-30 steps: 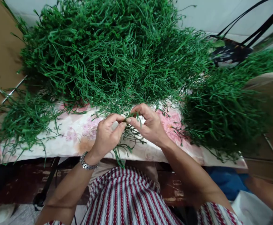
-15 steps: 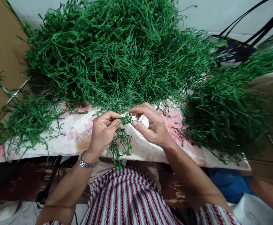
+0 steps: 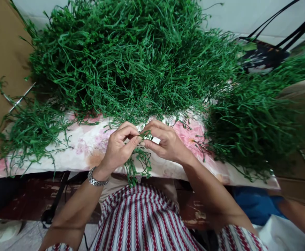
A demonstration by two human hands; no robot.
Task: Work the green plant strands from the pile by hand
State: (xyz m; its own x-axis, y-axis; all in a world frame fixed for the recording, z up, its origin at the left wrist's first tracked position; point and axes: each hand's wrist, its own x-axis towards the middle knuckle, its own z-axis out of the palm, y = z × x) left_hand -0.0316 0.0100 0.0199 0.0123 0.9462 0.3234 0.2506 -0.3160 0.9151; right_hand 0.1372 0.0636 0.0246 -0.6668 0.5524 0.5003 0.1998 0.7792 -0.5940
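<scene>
Thumb and forefinger of my left hand (image 3: 123, 143) pinch a green sprig, thin and branching with small bud-like tips. My right hand (image 3: 165, 140) pinches the same sprig from the other side, and the fingertips of both hands almost meet. Part of the sprig (image 3: 138, 164) hangs below my fingers over the table's front edge. Whether it is one piece or several joined together is hard to tell. Behind my hands rises a big tangled heap of like green sprigs (image 3: 131, 66), perhaps of plastic.
A smaller pile of sprigs (image 3: 34, 132) lies at left on the flowered tablecloth (image 3: 89, 139), beside a cardboard box (image 3: 3, 52). Another dense bunch (image 3: 249, 129) spreads at right. A dark flowered bag (image 3: 264, 57) stands at the back right. Someone's arm (image 3: 301, 216) shows at lower right.
My right fingers have closed in from a looser, more open pose, and the two hands have come nearer each other. The hanging part of the sprig has shifted slightly right.
</scene>
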